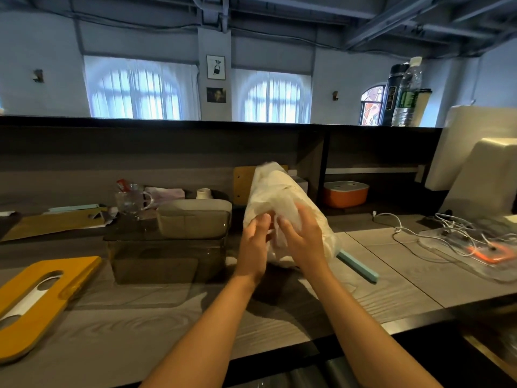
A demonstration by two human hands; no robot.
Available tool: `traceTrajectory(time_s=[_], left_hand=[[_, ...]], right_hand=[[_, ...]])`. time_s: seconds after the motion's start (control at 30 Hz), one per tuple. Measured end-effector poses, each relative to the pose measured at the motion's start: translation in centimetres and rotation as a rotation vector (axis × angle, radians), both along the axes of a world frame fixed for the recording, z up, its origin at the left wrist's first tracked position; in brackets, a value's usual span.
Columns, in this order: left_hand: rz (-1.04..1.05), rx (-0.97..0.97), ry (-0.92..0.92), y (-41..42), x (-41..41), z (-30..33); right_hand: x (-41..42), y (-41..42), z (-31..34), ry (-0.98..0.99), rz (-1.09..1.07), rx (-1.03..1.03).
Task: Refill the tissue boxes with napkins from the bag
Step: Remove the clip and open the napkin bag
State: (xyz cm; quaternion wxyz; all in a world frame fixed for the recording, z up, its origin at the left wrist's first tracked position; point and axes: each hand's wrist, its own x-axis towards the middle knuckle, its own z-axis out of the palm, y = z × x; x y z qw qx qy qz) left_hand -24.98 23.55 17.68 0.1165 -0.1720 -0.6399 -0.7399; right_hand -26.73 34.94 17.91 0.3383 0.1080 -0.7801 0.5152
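On the grey counter (pixel 391 275), the soft, light, crinkly bag (pixel 279 191) of napkins is held near its bottom by both hands, left hand (pixel 256 242) and right hand (pixel 303 236), and is best gripped gently there.

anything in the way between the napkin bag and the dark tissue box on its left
Nothing visible. The bag of napkins, held by the left hand and right hand, sits just right of the open smoky box.
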Motion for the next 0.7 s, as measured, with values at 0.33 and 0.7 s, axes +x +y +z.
traceTrajectory(time_s=[0.33,0.7], left_hand=[[-0.060,0.207,-0.341,-0.7,-0.8,0.3],[-0.141,0.394,-0.314,-1.9,-1.2,0.8]], right_hand=[[0.5,-0.4,0.0,-0.037,0.318,-0.158],[1.1,-0.3,1.2,0.005,0.272,-0.156]])
